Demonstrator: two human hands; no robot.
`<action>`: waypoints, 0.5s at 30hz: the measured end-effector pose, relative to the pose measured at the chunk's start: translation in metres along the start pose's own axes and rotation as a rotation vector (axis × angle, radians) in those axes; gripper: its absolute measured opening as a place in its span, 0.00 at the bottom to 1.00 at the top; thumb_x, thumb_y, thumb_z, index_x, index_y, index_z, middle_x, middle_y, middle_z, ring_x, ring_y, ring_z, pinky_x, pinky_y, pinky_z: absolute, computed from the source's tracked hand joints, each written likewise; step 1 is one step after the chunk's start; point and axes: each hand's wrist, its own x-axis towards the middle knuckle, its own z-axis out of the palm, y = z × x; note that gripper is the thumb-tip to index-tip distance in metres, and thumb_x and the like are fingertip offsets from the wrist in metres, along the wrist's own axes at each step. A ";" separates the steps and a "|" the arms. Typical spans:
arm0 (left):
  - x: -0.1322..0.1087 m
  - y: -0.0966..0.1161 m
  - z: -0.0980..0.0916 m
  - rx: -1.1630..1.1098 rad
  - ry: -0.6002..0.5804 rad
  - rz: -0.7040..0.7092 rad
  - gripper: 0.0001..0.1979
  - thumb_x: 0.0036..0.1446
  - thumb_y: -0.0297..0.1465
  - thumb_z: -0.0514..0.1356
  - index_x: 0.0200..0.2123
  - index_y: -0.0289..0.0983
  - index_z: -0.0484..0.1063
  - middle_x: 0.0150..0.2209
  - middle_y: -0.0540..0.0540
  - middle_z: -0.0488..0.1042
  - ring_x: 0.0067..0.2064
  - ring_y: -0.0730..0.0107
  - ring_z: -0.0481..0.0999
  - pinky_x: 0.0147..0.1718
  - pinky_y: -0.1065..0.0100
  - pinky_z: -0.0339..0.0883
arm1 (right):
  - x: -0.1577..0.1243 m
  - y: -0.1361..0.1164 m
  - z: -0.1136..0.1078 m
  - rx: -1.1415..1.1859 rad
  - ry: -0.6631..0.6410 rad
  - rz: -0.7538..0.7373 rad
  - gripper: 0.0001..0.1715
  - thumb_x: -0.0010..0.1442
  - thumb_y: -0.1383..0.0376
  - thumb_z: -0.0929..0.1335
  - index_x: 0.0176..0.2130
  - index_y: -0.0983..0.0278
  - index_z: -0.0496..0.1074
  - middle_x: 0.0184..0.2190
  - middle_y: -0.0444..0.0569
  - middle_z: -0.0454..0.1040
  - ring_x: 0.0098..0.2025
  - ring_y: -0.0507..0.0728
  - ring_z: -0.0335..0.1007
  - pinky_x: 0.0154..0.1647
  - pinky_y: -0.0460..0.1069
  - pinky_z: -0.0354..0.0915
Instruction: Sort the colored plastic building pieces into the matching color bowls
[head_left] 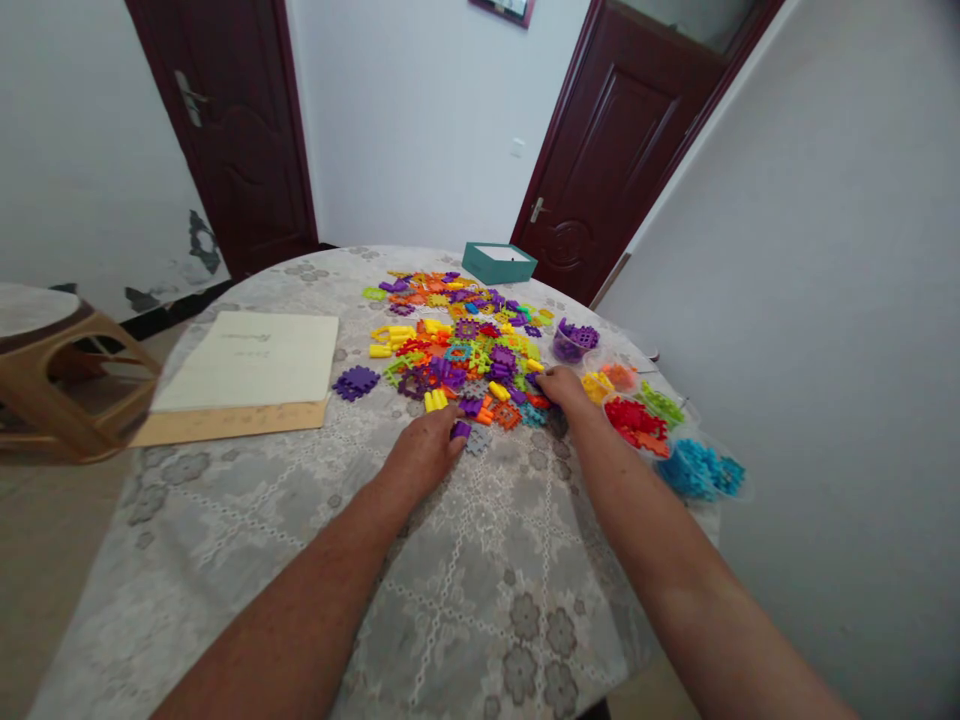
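Observation:
A large pile of bright plastic building pieces (465, 350), mostly toothed gear-like plates and short tubes, covers the middle of the table. At its near edge my left hand (429, 442) is closed, with a small purple tube piece (460, 430) at its thumb and fingertips. Yellow tube pieces (435, 400) lie just beyond those fingers, and a grey gear-like piece (478, 441) is to their right. My right hand (562, 386) reaches the pile's right edge with its fingers drawn together. What those fingertips grip is mostly hidden.
Along the right side stand clear tubs sorted by colour: purple (574, 342), yellow (597, 386), red (636, 424) and blue pieces (699, 468). A green box (498, 263) stands at the back. Paper sheets (251, 360) lie left; a stool (67, 375) stands beyond the table edge.

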 end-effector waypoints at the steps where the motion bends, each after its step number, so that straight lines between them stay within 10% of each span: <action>1: 0.000 0.001 -0.001 0.004 0.004 -0.001 0.18 0.62 0.28 0.60 0.55 0.39 0.76 0.47 0.37 0.81 0.48 0.55 0.80 0.50 0.59 0.67 | -0.002 0.003 -0.001 0.044 0.003 -0.003 0.17 0.58 0.61 0.73 0.44 0.69 0.82 0.43 0.61 0.83 0.47 0.64 0.80 0.44 0.50 0.71; 15: 0.001 0.000 0.000 0.078 -0.029 -0.005 0.16 0.64 0.31 0.58 0.53 0.38 0.76 0.51 0.37 0.80 0.51 0.55 0.79 0.52 0.60 0.67 | -0.049 0.017 0.004 0.815 0.066 -0.103 0.25 0.52 0.58 0.73 0.49 0.64 0.78 0.39 0.48 0.82 0.34 0.54 0.77 0.31 0.45 0.70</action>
